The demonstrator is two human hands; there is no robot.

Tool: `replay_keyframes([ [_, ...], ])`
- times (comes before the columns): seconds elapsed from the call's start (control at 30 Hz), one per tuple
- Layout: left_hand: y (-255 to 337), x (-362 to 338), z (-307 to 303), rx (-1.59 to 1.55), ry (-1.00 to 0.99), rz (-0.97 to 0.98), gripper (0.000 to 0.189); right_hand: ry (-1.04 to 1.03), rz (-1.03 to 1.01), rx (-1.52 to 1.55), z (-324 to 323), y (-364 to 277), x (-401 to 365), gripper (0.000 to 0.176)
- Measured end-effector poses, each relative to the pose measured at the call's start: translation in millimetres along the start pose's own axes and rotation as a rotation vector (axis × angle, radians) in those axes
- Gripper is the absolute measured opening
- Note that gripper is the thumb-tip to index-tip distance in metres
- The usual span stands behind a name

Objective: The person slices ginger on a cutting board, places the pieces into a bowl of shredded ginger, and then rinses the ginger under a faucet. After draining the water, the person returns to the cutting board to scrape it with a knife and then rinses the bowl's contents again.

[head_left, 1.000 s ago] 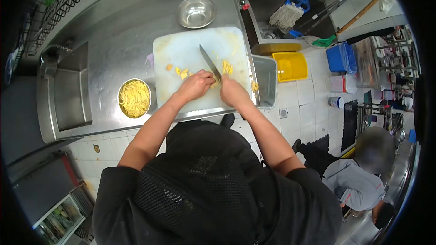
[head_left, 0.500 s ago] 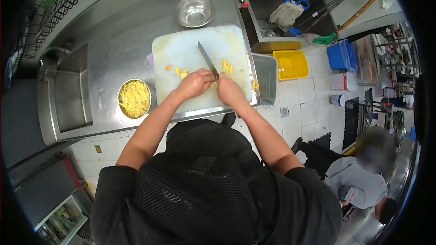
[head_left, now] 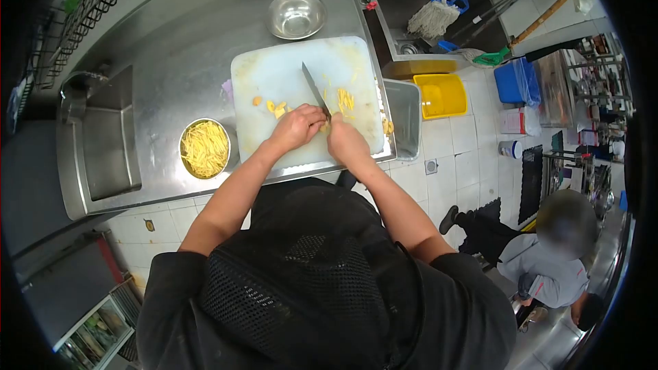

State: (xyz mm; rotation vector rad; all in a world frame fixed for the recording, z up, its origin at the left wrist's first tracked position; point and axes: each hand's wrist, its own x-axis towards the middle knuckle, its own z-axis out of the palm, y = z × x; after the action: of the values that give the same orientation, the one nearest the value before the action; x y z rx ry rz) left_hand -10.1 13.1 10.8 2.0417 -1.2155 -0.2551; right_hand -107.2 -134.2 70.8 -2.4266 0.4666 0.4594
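My right hand [head_left: 348, 142] is closed round the handle of a kitchen knife [head_left: 314, 87], whose blade points away from me over a white cutting board [head_left: 274, 72]. Curled beside the blade, my left hand [head_left: 301, 128] presses down on a small yellow piece that looks like ginger, mostly hidden by the fingers. Cut ginger strips [head_left: 345, 101] lie right of the knife. To the left, a few ginger chunks [head_left: 277, 109] rest on the board. A round metal container [head_left: 204, 149] full of yellow shreds stands left of the board.
Beyond the board sits a metal bowl [head_left: 297, 16] on the steel counter [head_left: 171, 82]. A sink [head_left: 106, 137] is at the left. Right of the counter are a grey bin [head_left: 403, 120], a yellow tub [head_left: 441, 96] and a mop [head_left: 435, 19]. A co-worker [head_left: 545, 267] is at the lower right.
Both hands and the knife keep nearly the same place at the board. The view has shifted slightly. The co-worker's body and arm have moved a little.
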Motion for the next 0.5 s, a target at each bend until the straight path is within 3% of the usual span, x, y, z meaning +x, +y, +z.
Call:
replay_keyframes([
  [0.13,-2,-1,-2,-0.022,0.002,0.006,0.012,0.025,-0.097,0.028,-13,1,0,0.026],
  [0.2,-2,1,-2,-0.031,0.012,0.012,0.012,-0.037,0.047,-0.019,-9,-6,-17,0.026],
  [0.43,-3,-3,0,0.020,0.057,0.071,0.014,-0.019,-0.042,0.023,-6,-1,-7,0.024],
  [0.5,-5,-4,1,0.006,0.074,0.073,0.014,0.080,-0.012,0.028,9,-3,-9,0.022],
])
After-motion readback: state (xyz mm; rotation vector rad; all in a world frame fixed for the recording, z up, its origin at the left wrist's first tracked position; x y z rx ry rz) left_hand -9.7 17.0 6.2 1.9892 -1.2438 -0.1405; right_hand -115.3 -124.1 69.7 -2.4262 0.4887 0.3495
